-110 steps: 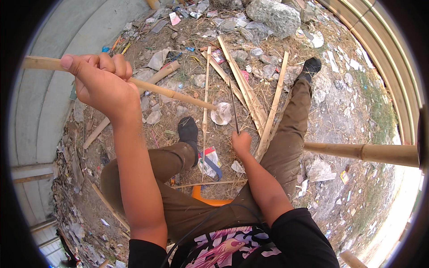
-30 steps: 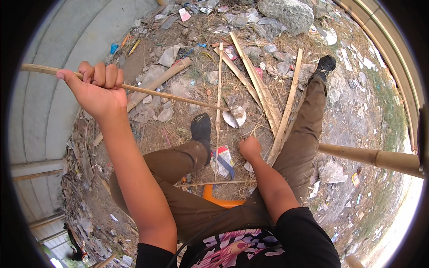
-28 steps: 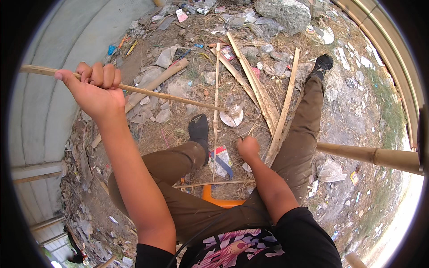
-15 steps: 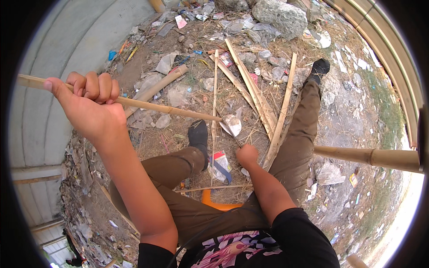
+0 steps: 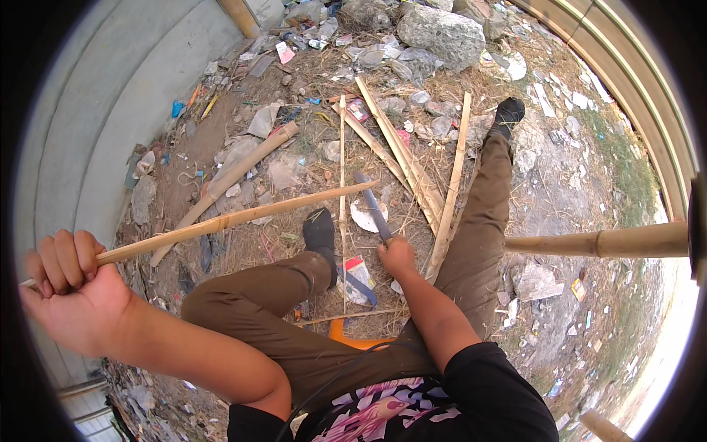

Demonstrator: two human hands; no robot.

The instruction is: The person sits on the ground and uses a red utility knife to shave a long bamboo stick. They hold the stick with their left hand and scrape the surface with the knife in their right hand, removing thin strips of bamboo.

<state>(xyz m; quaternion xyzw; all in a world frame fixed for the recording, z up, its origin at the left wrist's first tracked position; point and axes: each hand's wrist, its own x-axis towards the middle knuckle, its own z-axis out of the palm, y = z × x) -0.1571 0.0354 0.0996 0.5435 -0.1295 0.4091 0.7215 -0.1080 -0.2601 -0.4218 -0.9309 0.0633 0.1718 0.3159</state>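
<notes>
My left hand (image 5: 77,291) is closed round the near end of a long split bamboo strip (image 5: 243,216), out at the far left. The strip runs to the right across the view and rises slightly to a narrow tip. In front of my lap, my right hand (image 5: 398,256) grips the handle of a knife (image 5: 374,210). Its flat grey blade points up and away, close under the strip's tip; whether the two touch I cannot tell. Below the blade lies a white scrap (image 5: 366,216) on the ground.
Several split bamboo pieces (image 5: 420,177) lie between my feet and beyond. A thick bamboo pole (image 5: 228,188) rests at the left, another (image 5: 600,241) juts in at the right. Large rocks (image 5: 442,37) and litter lie ahead. A grey wall (image 5: 118,96) curves along the left; an orange seat edge (image 5: 361,343) shows beneath me.
My left hand has drawn back down and to the left with the bamboo strip, whose tip now slants upward. The knife has turned, showing its blade's flat more.
</notes>
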